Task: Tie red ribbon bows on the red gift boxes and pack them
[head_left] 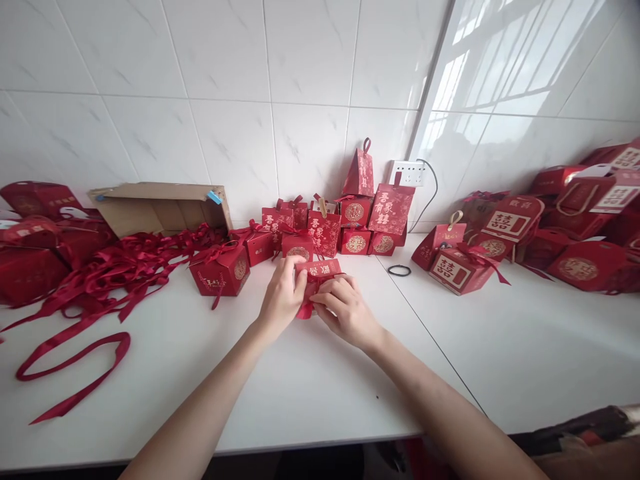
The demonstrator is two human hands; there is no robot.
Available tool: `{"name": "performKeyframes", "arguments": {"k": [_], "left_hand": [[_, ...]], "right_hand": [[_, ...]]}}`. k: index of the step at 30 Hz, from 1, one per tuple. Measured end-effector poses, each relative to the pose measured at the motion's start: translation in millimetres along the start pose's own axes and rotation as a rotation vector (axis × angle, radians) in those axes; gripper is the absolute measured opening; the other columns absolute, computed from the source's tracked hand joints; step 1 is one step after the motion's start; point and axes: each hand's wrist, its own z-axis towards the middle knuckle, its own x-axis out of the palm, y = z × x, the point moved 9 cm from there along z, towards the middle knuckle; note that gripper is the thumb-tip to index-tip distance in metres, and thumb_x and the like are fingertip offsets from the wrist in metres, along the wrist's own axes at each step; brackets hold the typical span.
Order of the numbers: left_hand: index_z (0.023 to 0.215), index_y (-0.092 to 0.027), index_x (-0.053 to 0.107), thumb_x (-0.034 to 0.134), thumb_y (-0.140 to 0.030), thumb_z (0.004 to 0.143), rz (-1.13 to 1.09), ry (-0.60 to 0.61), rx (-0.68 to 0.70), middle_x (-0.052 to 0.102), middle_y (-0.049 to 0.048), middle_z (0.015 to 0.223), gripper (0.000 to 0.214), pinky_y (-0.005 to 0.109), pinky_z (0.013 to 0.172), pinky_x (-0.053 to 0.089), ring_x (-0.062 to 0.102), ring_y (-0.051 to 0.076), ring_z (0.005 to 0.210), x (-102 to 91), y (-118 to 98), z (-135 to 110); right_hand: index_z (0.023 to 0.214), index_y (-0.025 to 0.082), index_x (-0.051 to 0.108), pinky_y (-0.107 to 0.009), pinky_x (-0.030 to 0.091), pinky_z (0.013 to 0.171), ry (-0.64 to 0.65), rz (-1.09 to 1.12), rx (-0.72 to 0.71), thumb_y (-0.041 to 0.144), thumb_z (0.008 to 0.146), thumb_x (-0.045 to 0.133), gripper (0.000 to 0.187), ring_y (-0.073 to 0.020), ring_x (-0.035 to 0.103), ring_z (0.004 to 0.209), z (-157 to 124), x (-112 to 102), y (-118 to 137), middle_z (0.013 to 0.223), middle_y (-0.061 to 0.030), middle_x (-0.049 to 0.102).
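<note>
A small red gift box [320,269] with gold lettering is between my hands above the white table. My left hand [284,293] grips its left side, thumb on the front and fingers behind. With bent fingers, my right hand [347,310] pinches at the front of the same box, where some red ribbon [305,311] shows; exactly what the fingertips hold is hard to make out. Just behind stand finished-looking red boxes, among them a box with a round gold emblem [298,248]. To the left sits a red box tied with ribbon [220,270].
Loose red ribbons [135,267] lie heaped at left before an open cardboard box [165,207]. One ribbon strip [75,360] curls nearer the edge. Red boxes [580,267] pile up at right. A black ring [399,271] lies near the table seam; a socket [407,173] is on the wall.
</note>
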Motion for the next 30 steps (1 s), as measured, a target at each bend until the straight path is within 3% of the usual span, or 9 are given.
{"name": "performKeyframes", "arguments": {"k": [4,8,11,15,30], "left_hand": [[0.087,-0.02,0.055,0.033,-0.015,0.086,-0.096,0.038,0.054,0.053,0.0055,0.1,0.023,0.029,0.089,0.043,0.053,0.015,0.102,4.1,-3.0,2.9],[0.073,-0.02,0.058,0.036,-0.013,0.082,-0.195,0.062,-0.084,0.054,0.0047,0.099,0.025,0.031,0.091,0.043,0.053,0.016,0.105,5.1,6.7,3.6],[0.074,-0.02,0.059,0.043,-0.018,0.079,-0.25,0.094,-0.15,0.054,0.0049,0.099,0.017,0.032,0.089,0.044,0.053,0.018,0.104,6.2,8.6,3.0],[0.079,-0.021,0.061,0.055,-0.025,0.074,-0.218,0.155,-0.118,0.052,0.0054,0.098,0.009,0.036,0.097,0.039,0.051,0.02,0.105,7.7,1.0,3.4],[0.071,-0.021,0.061,0.058,-0.022,0.071,-0.163,0.151,-0.148,0.051,0.005,0.1,0.004,0.039,0.1,0.034,0.047,0.022,0.109,7.0,-3.9,1.2]], "right_hand": [[0.091,0.018,0.056,-0.032,0.04,0.077,-0.025,-0.003,-0.083,0.013,0.087,0.048,0.01,-0.0136,0.053,0.076,-1.6,-3.0,8.8,0.079,-0.0031,0.06],[0.09,0.017,0.056,-0.03,0.042,0.076,-0.046,0.044,-0.106,0.012,0.085,0.05,0.01,-0.0133,0.051,0.075,-1.3,-4.5,12.9,0.078,-0.0033,0.058],[0.089,0.017,0.057,-0.029,0.043,0.075,-0.041,0.083,-0.087,0.012,0.084,0.051,0.009,-0.0142,0.051,0.078,-1.6,-2.7,10.6,0.079,-0.0043,0.058],[0.09,0.017,0.059,-0.03,0.044,0.076,-0.028,0.102,-0.08,0.013,0.084,0.05,0.01,-0.0153,0.052,0.079,-3.3,-0.4,9.9,0.079,-0.0048,0.058],[0.091,0.017,0.058,-0.03,0.037,0.076,-0.007,0.057,-0.139,0.014,0.087,0.049,0.011,-0.0122,0.052,0.076,-2.6,1.9,28.9,0.079,-0.0018,0.061]]}}
